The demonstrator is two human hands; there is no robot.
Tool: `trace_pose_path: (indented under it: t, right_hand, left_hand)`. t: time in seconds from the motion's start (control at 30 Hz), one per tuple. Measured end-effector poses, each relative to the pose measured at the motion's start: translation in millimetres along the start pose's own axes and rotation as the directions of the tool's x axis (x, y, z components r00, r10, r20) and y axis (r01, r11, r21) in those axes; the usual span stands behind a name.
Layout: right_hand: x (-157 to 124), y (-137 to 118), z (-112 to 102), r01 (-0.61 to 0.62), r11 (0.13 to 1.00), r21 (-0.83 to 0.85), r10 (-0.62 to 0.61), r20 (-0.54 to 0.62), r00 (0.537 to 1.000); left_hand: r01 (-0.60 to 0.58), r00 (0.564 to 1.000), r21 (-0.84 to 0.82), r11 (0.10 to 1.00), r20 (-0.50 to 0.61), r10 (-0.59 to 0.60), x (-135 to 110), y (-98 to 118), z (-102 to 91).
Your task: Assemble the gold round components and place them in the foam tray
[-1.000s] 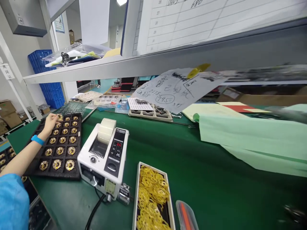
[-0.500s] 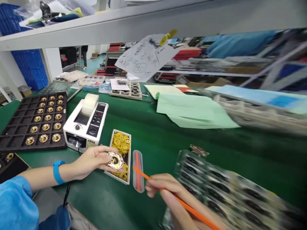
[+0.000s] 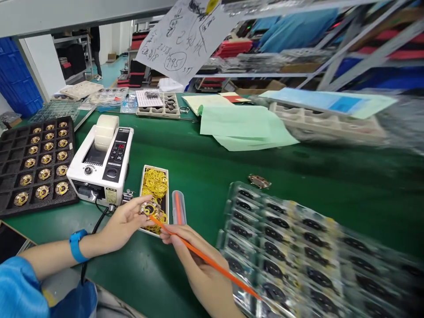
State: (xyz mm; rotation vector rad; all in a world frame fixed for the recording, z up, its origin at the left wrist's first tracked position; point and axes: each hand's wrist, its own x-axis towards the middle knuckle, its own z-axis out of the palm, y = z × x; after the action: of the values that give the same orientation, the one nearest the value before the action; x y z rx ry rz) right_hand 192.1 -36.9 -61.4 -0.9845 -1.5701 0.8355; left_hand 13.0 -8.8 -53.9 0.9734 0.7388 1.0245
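My left hand point(image 3: 124, 223), with a blue band on its wrist, holds a round gold watch part point(image 3: 151, 208) by its rim, above a white box point(image 3: 167, 194) of yellow rings point(image 3: 155, 182). Pinched in my right hand point(image 3: 198, 260) is a thin orange stick point(image 3: 212, 263); its tip meets the face of the watch part. Beside the box lies a clear case point(image 3: 179, 207) with another orange stick inside. Clear trays point(image 3: 274, 247) of dark discs spread out to the right of my right hand. One more round metal part point(image 3: 259, 181) lies behind those trays.
A white tape dispenser point(image 3: 102, 161) stands left of the box. A black compartment tray point(image 3: 36, 165) with gold watch parts lies farther left. Green sheets point(image 3: 245, 126) lie at the back, under a hanging paper point(image 3: 182, 39). A shelf beam point(image 3: 82, 13) crosses overhead.
My right hand has moved left, bringing the orange stick's tip onto the watch part. My left hand still holds that part. The whole view has shifted downward and to the right.
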Motion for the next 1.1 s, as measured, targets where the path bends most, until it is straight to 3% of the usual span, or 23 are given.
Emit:
trace_pose_path:
  t: [0.1, 0.2, 0.27, 0.37, 0.43, 0.53, 0.6, 0.67, 0.8, 0.87, 0.97, 1.1]
  right_hand:
    - [1, -1, 1, 0.077, 0.996, -0.046, -0.076, 0.033, 0.997]
    - [1, 3, -2, 0.242, 0.963, -0.117, -0.229, 0.116, 0.967]
    - [3, 7, -6, 0.416, 0.89, -0.187, -0.382, 0.192, 0.904]
    - [7, 9, -15, 0.664, 0.675, -0.323, -0.56, 0.362, 0.745]
    - [11, 7, -19, 0.749, 0.542, -0.381, -0.581, 0.474, 0.662]
    - [11, 5, -21, 0.788, 0.462, -0.408, -0.558, 0.557, 0.615]
    - [9, 5, -19, 0.784, 0.473, -0.401, -0.557, 0.554, 0.619]
    - [5, 5, -16, 0.755, 0.534, -0.38, -0.584, 0.481, 0.654]
    - [2, -2, -13, 0.552, 0.752, -0.359, -0.5, 0.234, 0.834]
    - [3, -6, -12, 0.448, 0.826, -0.342, -0.42, 0.157, 0.894]
    - [6, -6, -8, 0.409, 0.856, -0.316, -0.396, 0.107, 0.912]
    - [6, 5, -4, 0.505, 0.774, -0.381, -0.494, 0.135, 0.859]
  left_hand:
    - [0.033, 0.999, -0.023, 0.999, 0.029, -0.033, -3, 3, 0.2]
    - [0.073, 0.997, -0.065, 0.995, 0.04, -0.07, -4, 8, 0.8]
    - [0.095, 0.995, -0.098, 0.991, 0.038, -0.092, -5, 9, 1.2]
    - [0.133, 0.991, -0.132, 0.982, 0.016, -0.132, -5, 10, 1.5]
    - [0.163, 0.986, -0.136, 0.977, -0.012, -0.166, -5, 10, 1.1]
    - [0.178, 0.982, -0.14, 0.974, -0.044, -0.186, -3, 10, 0.3]
    - [0.178, 0.981, -0.136, 0.974, -0.054, -0.187, -2, 10, -0.1]
    - [0.185, 0.98, -0.121, 0.975, -0.051, -0.192, -1, 10, 0.1]
    - [0.177, 0.984, -0.086, 0.98, -0.002, -0.178, -3, 8, 3.1]
    - [0.171, 0.985, -0.071, 0.983, 0.032, -0.169, -5, 7, 5.5]
    - [0.177, 0.983, -0.058, 0.983, 0.062, -0.173, -8, 6, 8.0]
    - [0.209, 0.977, -0.067, 0.976, 0.066, -0.204, -9, 5, 7.9]
